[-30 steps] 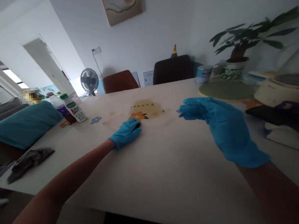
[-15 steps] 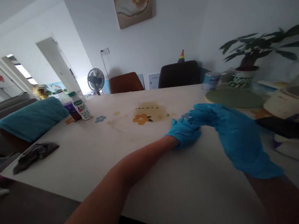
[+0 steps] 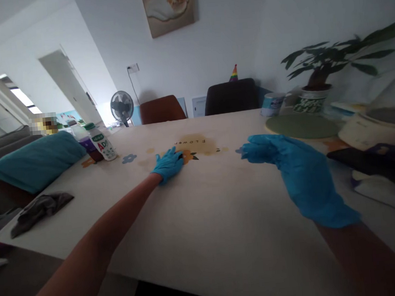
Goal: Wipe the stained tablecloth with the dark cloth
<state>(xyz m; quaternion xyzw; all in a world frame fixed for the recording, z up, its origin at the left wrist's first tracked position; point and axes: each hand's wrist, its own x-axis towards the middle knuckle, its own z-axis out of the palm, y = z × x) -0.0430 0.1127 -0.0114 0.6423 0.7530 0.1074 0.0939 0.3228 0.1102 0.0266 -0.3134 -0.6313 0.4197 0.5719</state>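
My left hand (image 3: 170, 164), in a blue glove, lies palm down with fingers spread on the white tabletop (image 3: 203, 212). Its fingertips touch the printed orange flower (image 3: 187, 156). My right hand (image 3: 263, 150), also gloved in blue, is held over the right part of the table, near the blue printed flower (image 3: 239, 151). Its fingers are bent and pressed together. Whatever they may hold is hidden by the glove.
On the right are a green round mat (image 3: 301, 127), a potted plant (image 3: 312, 98), a tin (image 3: 271, 104) and a pale pot (image 3: 358, 131). Bottles (image 3: 102, 145) and a dark cloth (image 3: 44, 210) lie to the left. Two chairs (image 3: 231, 96) stand behind.
My left hand has slid left across the tabletop, away from my right hand to the orange flower. My right hand keeps its bent shape. The view has shifted slightly.
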